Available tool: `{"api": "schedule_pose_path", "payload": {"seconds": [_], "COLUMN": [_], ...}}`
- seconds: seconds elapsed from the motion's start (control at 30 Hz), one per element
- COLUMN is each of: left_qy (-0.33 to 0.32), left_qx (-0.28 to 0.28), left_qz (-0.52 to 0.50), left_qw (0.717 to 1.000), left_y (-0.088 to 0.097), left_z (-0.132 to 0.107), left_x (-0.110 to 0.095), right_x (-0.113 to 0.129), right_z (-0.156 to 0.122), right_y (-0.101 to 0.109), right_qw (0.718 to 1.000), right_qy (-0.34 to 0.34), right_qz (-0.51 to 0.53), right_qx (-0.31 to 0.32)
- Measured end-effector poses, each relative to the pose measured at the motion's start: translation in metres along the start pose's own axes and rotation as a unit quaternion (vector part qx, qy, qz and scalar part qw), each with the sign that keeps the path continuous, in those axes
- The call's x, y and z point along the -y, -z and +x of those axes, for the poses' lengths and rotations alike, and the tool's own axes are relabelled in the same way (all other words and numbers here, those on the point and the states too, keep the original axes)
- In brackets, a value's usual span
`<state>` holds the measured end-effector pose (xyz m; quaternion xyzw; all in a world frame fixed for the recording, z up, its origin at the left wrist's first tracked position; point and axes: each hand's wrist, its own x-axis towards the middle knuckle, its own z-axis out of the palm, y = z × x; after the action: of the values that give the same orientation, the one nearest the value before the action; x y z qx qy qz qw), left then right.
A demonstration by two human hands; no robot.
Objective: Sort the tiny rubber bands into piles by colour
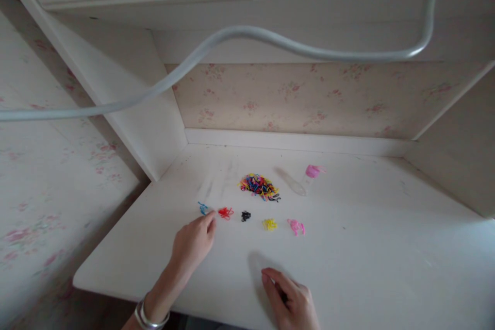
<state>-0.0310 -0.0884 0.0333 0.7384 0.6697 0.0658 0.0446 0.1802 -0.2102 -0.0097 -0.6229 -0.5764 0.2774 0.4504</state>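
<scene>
white desk [371,258] pushed into a nook here, flowery wallpaper [290,95] at the back, and a pale tube [309,51] snaking across up top. little rubber bands everywhere: one mixed pile [258,185] further back, then a row of small heaps nearer the person. going left to right it's blue bands [203,209], red bands [226,213], black bands [245,216], yellow bands [269,224] and pink bands [296,227].

left hand [195,237] has its fingertips right by the blue bands, which lie just past them, with the red bands close on the other side. fingers are bent inward, can't tell if they're pinching a band or just touching down. right hand [292,296] is nearer the desk's front edge, well apart from the heaps, thumb and finger curled toward each other; can't see if anything's in there.
</scene>
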Motion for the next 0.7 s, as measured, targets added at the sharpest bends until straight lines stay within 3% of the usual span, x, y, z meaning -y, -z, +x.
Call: {"api": "schedule_pose_path", "payload": {"seconds": [0.2,0.47,0.7], "left_qy": [-0.138,-0.118,-0.103], "left_qx": [0.005,0.001,-0.006], "left_qz": [-0.101,-0.084,-0.079], "left_qw": [0.985,0.989,0.992], "left_y": [0.015,-0.008,-0.021], "left_z": [0.028,0.094,0.106], "left_x": [-0.05,-0.097,-0.108], "right_x": [0.0,-0.009,-0.015], "right_z": [-0.001,0.001,0.004], "right_y": [0.002,-0.002,-0.004], "right_qw": [1.0,0.996,0.997], "right_qy": [0.012,0.071,0.059], "right_qz": [0.013,-0.038,-0.038], "right_qx": [-0.012,-0.025,-0.015]}}
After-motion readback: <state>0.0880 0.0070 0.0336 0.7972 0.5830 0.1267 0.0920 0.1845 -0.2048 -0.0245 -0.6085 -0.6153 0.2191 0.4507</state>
